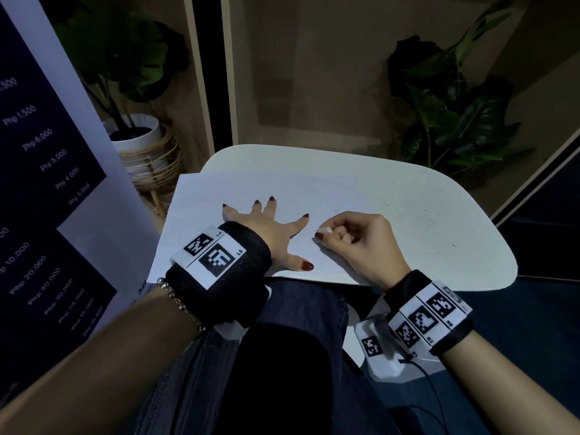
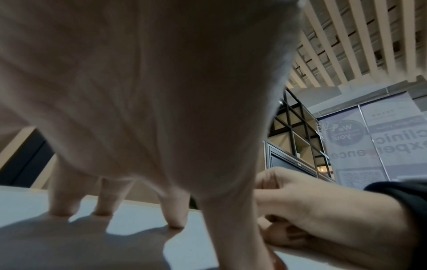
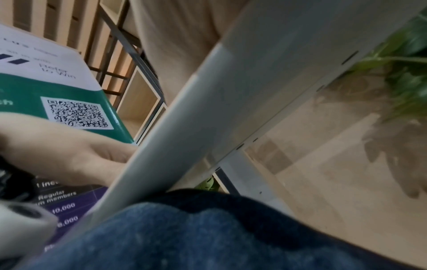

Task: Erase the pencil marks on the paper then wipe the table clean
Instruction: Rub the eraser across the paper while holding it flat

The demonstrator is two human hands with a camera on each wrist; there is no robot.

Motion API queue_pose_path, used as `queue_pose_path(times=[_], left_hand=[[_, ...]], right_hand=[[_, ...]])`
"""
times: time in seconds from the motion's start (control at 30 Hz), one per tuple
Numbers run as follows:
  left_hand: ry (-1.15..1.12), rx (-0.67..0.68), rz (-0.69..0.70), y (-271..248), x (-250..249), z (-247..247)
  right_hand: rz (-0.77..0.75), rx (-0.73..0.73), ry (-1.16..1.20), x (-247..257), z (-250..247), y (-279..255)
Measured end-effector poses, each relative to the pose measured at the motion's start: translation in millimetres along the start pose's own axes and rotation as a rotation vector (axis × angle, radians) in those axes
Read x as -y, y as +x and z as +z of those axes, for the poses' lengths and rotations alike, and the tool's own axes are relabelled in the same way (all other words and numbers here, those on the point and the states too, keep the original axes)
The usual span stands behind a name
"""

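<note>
White eraser [image 1: 324, 230] sits pinched in your right hand [image 1: 361, 243], fingers curled, at the paper's [image 1: 219, 189] near right part. Your paper's long axis runs left to right, its left corner overhanging the bench [image 1: 423, 199]. Your left hand [image 1: 266, 227] lies flat, fingers spread. Open bench lies right, speckled with crumbs [image 1: 423, 211].

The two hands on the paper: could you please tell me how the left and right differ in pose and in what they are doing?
The left hand lies flat with fingers spread, pressing the paper down; the right hand is curled. The left hand holds nothing, while the right hand pinches a small white eraser against the sheet. Both rest on the paper on the white table, and both wrists wear black bands with markers.
</note>
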State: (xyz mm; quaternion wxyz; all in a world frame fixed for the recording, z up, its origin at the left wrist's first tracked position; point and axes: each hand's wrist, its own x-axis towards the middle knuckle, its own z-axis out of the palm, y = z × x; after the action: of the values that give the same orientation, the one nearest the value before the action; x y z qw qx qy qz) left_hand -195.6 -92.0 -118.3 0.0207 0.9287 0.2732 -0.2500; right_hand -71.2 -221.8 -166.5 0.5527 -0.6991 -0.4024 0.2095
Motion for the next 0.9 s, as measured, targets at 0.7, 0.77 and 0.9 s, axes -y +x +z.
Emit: queue_pose_path(times=[0.7, 0.77, 0.9], left_hand=[[-0.002, -0.004, 0.002, 0.8, 0.1, 1.0], [-0.002, -0.002, 0.001, 1.3, 0.3, 1.0], [0.0, -0.006, 0.001, 0.1, 0.3, 1.1]], right_hand=[[0.032, 0.217, 0.02, 7.3, -5.4, -3.7], [0.055, 0.116, 0.081, 5.0, -3.1, -0.7], [0.023, 0.037, 0.041, 3.8, -1.3, -1.8]])
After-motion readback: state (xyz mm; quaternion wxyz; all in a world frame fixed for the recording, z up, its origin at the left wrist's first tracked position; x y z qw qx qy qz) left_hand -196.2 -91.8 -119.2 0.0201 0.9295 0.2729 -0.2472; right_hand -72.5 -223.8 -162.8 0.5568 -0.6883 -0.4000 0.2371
